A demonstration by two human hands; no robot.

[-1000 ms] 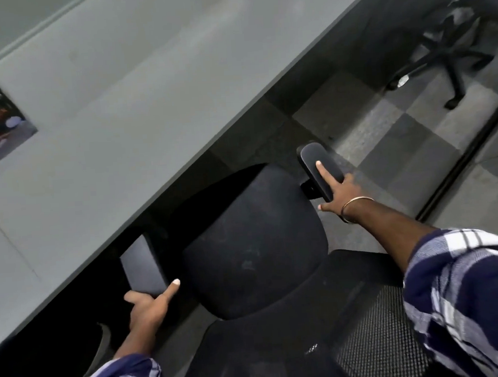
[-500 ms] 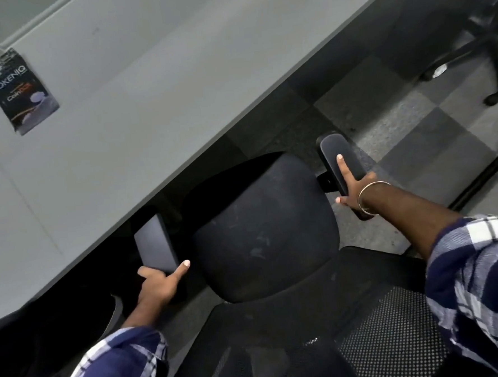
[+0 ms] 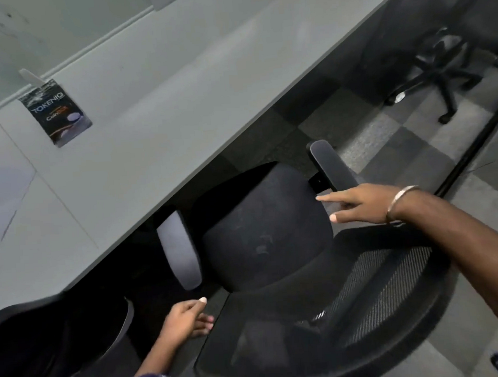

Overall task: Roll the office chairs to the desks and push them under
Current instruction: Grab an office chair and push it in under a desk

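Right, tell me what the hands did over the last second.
Both hands let go of the armrests. The left hand drew back from the left armrest, fingers loosely curled. The right hand slid off the right armrest, fingers straight. The chair seat stays partly under the desk.

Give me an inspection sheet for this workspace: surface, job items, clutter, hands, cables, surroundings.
Surface: grey desk, bare apart from one item.
Job items: black office chair with its seat front under the desk edge; left armrest partly under the desk, right armrest out in the open.
Clutter: dark printed card standing on the desk.
Hands: left hand loosely curled, off the left armrest; right hand with fingers extended at the rear of the right armrest, contact unclear.
Cables: nothing seen.
Surroundings: checkered carpet tiles; second chair's wheeled base; another black chair at lower left.
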